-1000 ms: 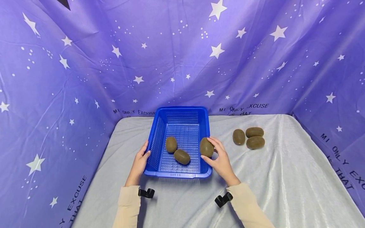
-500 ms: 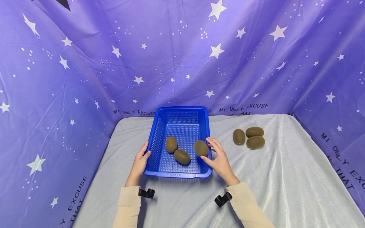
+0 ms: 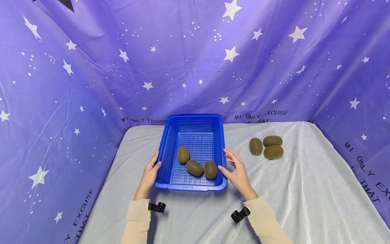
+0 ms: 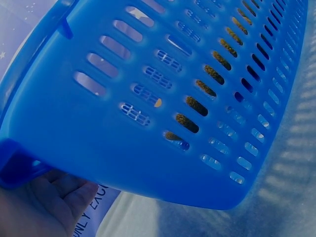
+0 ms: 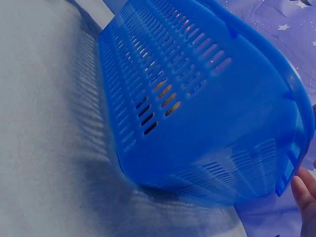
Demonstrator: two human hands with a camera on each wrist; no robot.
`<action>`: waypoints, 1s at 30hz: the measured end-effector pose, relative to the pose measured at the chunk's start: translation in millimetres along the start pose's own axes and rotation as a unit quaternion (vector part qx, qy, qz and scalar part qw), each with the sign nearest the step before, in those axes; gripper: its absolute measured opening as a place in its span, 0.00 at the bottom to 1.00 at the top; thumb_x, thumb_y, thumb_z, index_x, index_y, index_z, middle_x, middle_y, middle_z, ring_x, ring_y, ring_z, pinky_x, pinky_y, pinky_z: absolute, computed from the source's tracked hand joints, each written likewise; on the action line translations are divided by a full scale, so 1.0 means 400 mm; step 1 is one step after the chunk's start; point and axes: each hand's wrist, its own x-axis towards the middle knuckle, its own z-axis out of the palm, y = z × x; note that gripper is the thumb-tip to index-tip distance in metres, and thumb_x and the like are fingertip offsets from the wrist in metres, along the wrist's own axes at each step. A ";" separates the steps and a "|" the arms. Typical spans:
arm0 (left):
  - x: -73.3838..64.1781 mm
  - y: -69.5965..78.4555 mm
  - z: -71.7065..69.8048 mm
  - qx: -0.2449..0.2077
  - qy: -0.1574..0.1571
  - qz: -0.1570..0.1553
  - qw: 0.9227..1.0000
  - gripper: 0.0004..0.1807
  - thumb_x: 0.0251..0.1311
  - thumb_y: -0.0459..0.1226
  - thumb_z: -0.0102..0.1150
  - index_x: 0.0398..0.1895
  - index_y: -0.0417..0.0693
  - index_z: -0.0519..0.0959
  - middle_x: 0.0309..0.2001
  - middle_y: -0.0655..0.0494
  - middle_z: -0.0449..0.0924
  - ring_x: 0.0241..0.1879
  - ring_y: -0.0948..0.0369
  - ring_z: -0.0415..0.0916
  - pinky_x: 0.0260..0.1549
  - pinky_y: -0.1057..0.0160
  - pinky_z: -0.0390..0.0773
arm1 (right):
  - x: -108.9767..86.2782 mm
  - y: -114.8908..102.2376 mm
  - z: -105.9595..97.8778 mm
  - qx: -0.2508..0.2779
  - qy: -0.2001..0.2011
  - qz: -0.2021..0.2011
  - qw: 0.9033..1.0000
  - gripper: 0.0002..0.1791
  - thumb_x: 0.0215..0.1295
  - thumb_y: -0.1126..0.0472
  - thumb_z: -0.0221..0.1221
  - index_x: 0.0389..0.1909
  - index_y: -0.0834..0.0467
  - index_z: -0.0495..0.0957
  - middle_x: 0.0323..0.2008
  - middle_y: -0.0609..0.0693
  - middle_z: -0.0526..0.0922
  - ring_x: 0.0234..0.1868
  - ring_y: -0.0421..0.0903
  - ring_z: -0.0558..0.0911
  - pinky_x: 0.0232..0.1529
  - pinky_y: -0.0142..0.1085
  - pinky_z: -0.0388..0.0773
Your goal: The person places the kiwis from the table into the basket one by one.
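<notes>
A blue perforated plastic basket point(image 3: 189, 187) rests on the cloth. Three brown kiwifruits lie inside: one kiwifruit point(image 3: 183, 155) at centre left, a second kiwifruit point(image 3: 194, 167) below it, and a third kiwifruit point(image 3: 210, 169) near the right wall. My left hand point(image 3: 149, 174) grips the basket's left rim, thumb on top and fingers underneath; the left wrist view shows that hand point(image 4: 61, 202) under the rim. At the right rim my right hand point(image 3: 239, 174) holds nothing, its thumb by the rim and its fingers spread. Only part of that hand point(image 5: 305, 192) appears in the right wrist view.
Three more kiwifruits sit together on the right of the cloth: a left kiwifruit point(image 3: 255, 146), a back kiwifruit point(image 3: 272, 141) and a front kiwifruit point(image 3: 273, 152). A grey-white cloth point(image 3: 292, 189) covers the table. Purple star-printed curtains point(image 3: 189, 61) enclose the back and sides.
My right hand let go of a kiwifruit over the basket's right side; it dropped to the basket floor beside the lower one. My left hand stayed on the rim.
</notes>
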 end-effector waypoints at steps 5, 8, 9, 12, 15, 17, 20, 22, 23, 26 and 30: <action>0.006 0.003 -0.005 0.001 -0.005 -0.037 0.999 0.30 0.69 0.29 0.38 0.73 0.37 0.47 0.74 0.43 0.44 0.73 0.50 0.38 0.71 0.51 0.40 | -0.007 0.009 -0.006 0.017 0.012 0.000 1.000 0.32 0.50 0.77 0.64 0.59 0.73 0.68 0.59 0.70 0.67 0.52 0.64 0.75 0.50 0.60 0.73; 0.006 0.004 -0.006 -0.003 -0.009 -0.042 0.999 0.29 0.70 0.29 0.38 0.73 0.38 0.47 0.74 0.43 0.42 0.73 0.51 0.37 0.71 0.51 0.38 | -0.013 0.017 -0.013 0.008 0.018 0.003 1.000 0.31 0.51 0.77 0.64 0.59 0.71 0.68 0.59 0.69 0.68 0.53 0.50 0.76 0.49 0.56 0.75; 0.006 0.004 -0.006 -0.003 -0.009 -0.042 0.999 0.30 0.70 0.29 0.38 0.73 0.38 0.47 0.74 0.44 0.42 0.73 0.51 0.37 0.71 0.51 0.38 | -0.016 0.020 -0.016 0.007 0.020 0.004 1.000 0.31 0.51 0.77 0.64 0.59 0.71 0.69 0.59 0.69 0.68 0.53 0.45 0.75 0.49 0.54 0.75; 0.004 0.005 -0.004 0.002 -0.007 -0.041 0.999 0.30 0.70 0.29 0.38 0.73 0.38 0.47 0.74 0.44 0.43 0.73 0.51 0.38 0.71 0.51 0.39 | -0.022 0.032 -0.024 0.007 0.024 0.008 1.000 0.31 0.51 0.77 0.64 0.59 0.71 0.69 0.58 0.68 0.69 0.52 0.35 0.73 0.50 0.51 0.76; 0.003 0.004 -0.003 0.009 -0.005 -0.034 0.999 0.30 0.69 0.28 0.38 0.73 0.37 0.47 0.74 0.42 0.44 0.73 0.49 0.39 0.70 0.50 0.41 | -0.028 0.043 -0.033 0.011 0.031 0.015 0.999 0.31 0.50 0.77 0.64 0.58 0.72 0.69 0.57 0.68 0.70 0.51 0.31 0.72 0.50 0.48 0.76; 0.002 0.003 -0.002 0.010 -0.003 -0.030 1.000 0.30 0.69 0.28 0.39 0.72 0.36 0.48 0.73 0.41 0.45 0.73 0.48 0.40 0.70 0.49 0.42 | -0.031 0.050 -0.039 0.011 0.035 0.019 0.999 0.30 0.50 0.77 0.64 0.58 0.72 0.69 0.57 0.68 0.71 0.51 0.31 0.72 0.51 0.44 0.77; 0.001 0.002 -0.001 0.009 0.001 -0.027 1.000 0.30 0.68 0.29 0.39 0.72 0.36 0.48 0.73 0.41 0.46 0.73 0.48 0.41 0.70 0.48 0.42 | -0.036 0.059 -0.049 0.007 0.043 0.022 0.999 0.30 0.50 0.78 0.64 0.57 0.73 0.69 0.56 0.68 0.71 0.51 0.32 0.73 0.50 0.38 0.77; 0.000 0.003 0.000 0.007 0.004 -0.031 1.000 0.30 0.69 0.29 0.39 0.72 0.37 0.49 0.73 0.43 0.46 0.73 0.50 0.41 0.70 0.50 0.42 | -0.039 0.066 -0.057 0.003 0.049 0.024 0.998 0.30 0.50 0.78 0.64 0.57 0.73 0.70 0.55 0.68 0.72 0.51 0.33 0.73 0.50 0.36 0.77; 0.000 0.003 0.000 0.006 0.005 -0.031 0.999 0.30 0.69 0.29 0.39 0.73 0.37 0.49 0.73 0.43 0.46 0.73 0.50 0.41 0.70 0.51 0.42 | -0.041 0.070 -0.061 0.000 0.052 0.026 0.998 0.29 0.50 0.78 0.64 0.57 0.72 0.70 0.55 0.68 0.72 0.51 0.34 0.73 0.50 0.35 0.77; 0.000 0.003 0.001 0.004 0.005 -0.032 0.999 0.29 0.69 0.29 0.39 0.72 0.37 0.49 0.73 0.43 0.46 0.73 0.50 0.41 0.70 0.51 0.42 | -0.048 0.082 -0.074 -0.011 0.060 0.033 0.998 0.29 0.50 0.77 0.64 0.56 0.72 0.70 0.55 0.67 0.72 0.50 0.34 0.73 0.49 0.35 0.77; 0.001 0.003 0.001 -0.001 0.005 -0.030 1.000 0.29 0.68 0.28 0.39 0.72 0.35 0.49 0.73 0.41 0.46 0.73 0.48 0.41 0.70 0.49 0.42 | -0.057 0.094 -0.091 -0.030 0.068 0.038 0.996 0.28 0.50 0.76 0.64 0.56 0.71 0.71 0.54 0.66 0.73 0.49 0.32 0.72 0.49 0.33 0.76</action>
